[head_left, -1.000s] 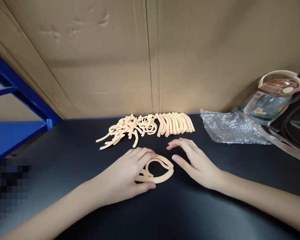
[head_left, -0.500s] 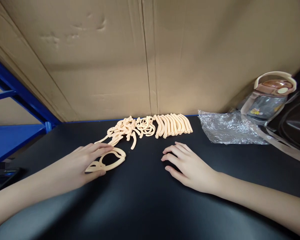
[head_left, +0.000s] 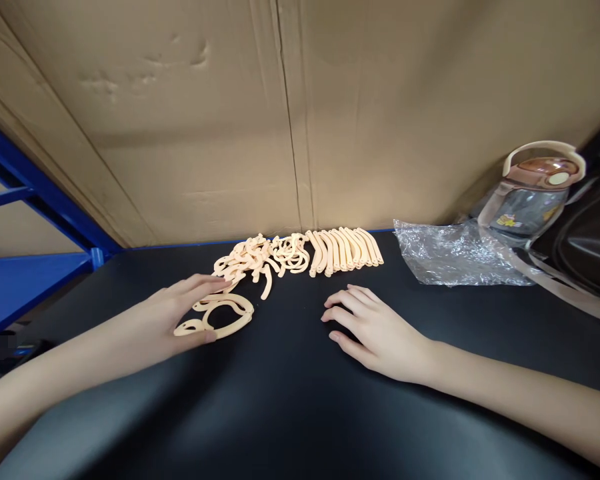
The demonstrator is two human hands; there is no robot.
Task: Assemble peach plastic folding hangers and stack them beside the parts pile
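My left hand point(head_left: 173, 317) lies on the black table point(head_left: 300, 400), fingers stretched out around a peach ring-shaped plastic piece point(head_left: 220, 317), thumb and forefinger touching its edges. My right hand point(head_left: 375, 330) rests on the table to the right, fingers apart and lightly curled, holding nothing. Behind them lies a loose heap of peach curved pieces point(head_left: 250, 261), and to its right a neat row of the same pieces point(head_left: 345, 248) laid side by side.
A crumpled clear plastic bag point(head_left: 455, 255) lies at the back right. A water bottle with a brown lid point(head_left: 535, 193) leans beside a dark bag point(head_left: 587, 247). A cardboard wall point(head_left: 300, 113) closes the back; blue shelf rails point(head_left: 35, 260) stand left.
My left hand has slid the ring-shaped piece from the middle of the table to the left, beside the loose heap. My right hand has drawn back slightly and settled flat.
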